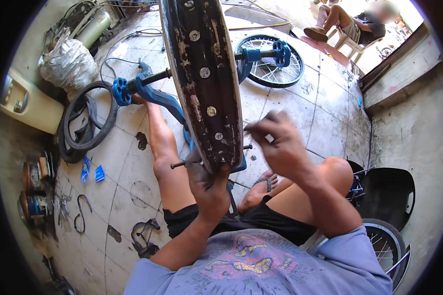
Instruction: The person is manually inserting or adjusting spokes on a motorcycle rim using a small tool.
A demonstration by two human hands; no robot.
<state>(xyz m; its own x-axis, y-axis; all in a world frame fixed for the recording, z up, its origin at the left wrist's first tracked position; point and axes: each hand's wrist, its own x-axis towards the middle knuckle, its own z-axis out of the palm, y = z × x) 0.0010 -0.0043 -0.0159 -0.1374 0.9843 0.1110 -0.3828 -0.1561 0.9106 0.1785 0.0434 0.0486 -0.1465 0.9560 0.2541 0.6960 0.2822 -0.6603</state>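
Note:
A black wheel rim (202, 73) with worn, scraped paint and a row of nipple heads stands upright in front of me. It sits on a threaded axle in a blue truing stand (165, 101) with blue hand knobs. My left hand (209, 184) is closed around the rim's near end, its fingers dark with grime. Just right of the rim, apart from it, my right hand (280, 142) is raised with curled fingers, slightly blurred; whatever it pinches, if anything, is too small to make out. A thin bolt (177, 165) sticks out beside my left hand.
Black tires (86, 123) lie on the left floor, near a plastic sack (69, 64). A spoked wheel (280, 73) lies beyond the stand. Cans (32, 206) line the left wall. Another wheel (384, 246) stands at right. A person sits on a chair (347, 42) at the far right.

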